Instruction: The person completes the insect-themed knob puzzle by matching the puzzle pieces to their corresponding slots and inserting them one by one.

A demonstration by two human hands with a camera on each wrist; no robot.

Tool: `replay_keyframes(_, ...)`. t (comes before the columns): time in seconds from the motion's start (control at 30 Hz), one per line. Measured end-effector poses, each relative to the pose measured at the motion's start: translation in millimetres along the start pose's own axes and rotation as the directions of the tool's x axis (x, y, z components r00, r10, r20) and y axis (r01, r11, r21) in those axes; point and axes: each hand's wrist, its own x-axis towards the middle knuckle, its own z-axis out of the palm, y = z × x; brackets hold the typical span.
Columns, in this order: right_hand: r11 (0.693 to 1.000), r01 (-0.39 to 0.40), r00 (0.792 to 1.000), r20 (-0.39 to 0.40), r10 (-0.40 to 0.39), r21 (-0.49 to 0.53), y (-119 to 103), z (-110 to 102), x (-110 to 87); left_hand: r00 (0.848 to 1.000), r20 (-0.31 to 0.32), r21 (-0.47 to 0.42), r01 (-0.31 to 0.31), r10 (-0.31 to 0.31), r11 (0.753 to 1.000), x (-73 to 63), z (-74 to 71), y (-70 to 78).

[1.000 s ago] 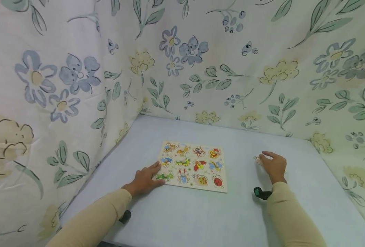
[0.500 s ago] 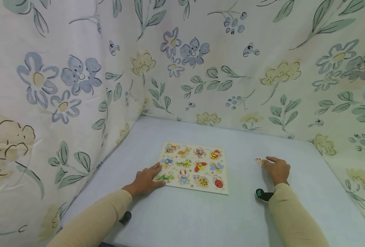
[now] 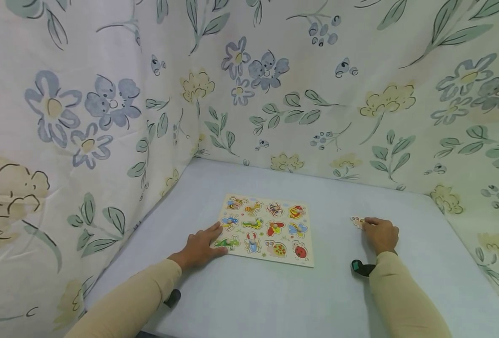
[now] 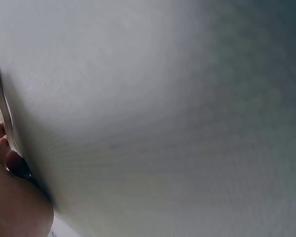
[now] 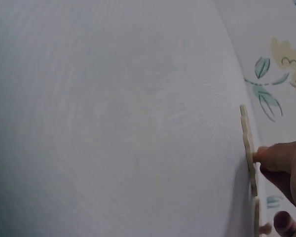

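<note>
A wooden peg puzzle board (image 3: 266, 259) with several colourful insect pieces lies on the table. My left hand (image 3: 200, 246) rests at its near left corner, thumb by the front edge and fingers extended along the left edge. In the left wrist view only part of the left hand (image 4: 15, 202) shows, at the far left. Right of the board, my right hand (image 3: 381, 234) pinches the small peg of a puzzle piece (image 3: 357, 222). The right wrist view shows this piece (image 5: 248, 148) edge-on, its peg at the fingertips, with the picture mostly hidden.
A second pegged piece (image 5: 257, 217) is partly visible below the pinched one in the right wrist view. The pale table (image 3: 266, 300) is enclosed at the back and sides by a floral curtain (image 3: 300, 70). Dark wrist camera mounts (image 3: 361, 268) stick out under the sleeves.
My right hand has shifted slightly right and nearer to me, its fingertips uncovering more of the piece. The left hand stays on the board; the head view has drifted slightly.
</note>
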Motion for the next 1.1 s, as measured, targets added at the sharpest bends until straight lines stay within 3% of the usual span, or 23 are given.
replay_keyframes(0.27, 0.997, 0.066, 0.997, -0.031, -0.065, 0.043, 4, 0, -4.9, 1.0, 0.01, -0.007, 0.007, -0.007, 1.0, -0.1, 1.5, 3.3)
replay_keyframes(0.53, 0.989, 0.138, 0.979, -0.161, -0.127, 0.06, 4, -2, -9.1, 1.0, 0.002, -0.023, -0.019, 0.019, 1.0, -1.0, -1.4, 4.9)
replay_keyframes(0.83, 0.981, 0.045, 0.988, -0.153, -0.016, 0.189, -9, -16, -22.8, 1.0, 0.019, -0.008, 0.006, -0.006, 1.0, -2.0, -0.5, 4.2)
replay_keyframes(1.1, 0.979, 0.062, 0.981, -0.193, -0.023, 0.195, -35, -30, -39.6, 1.0, 0.015, 0.006, 0.004, -0.004, 1.0, -1.8, -3.0, 3.2)
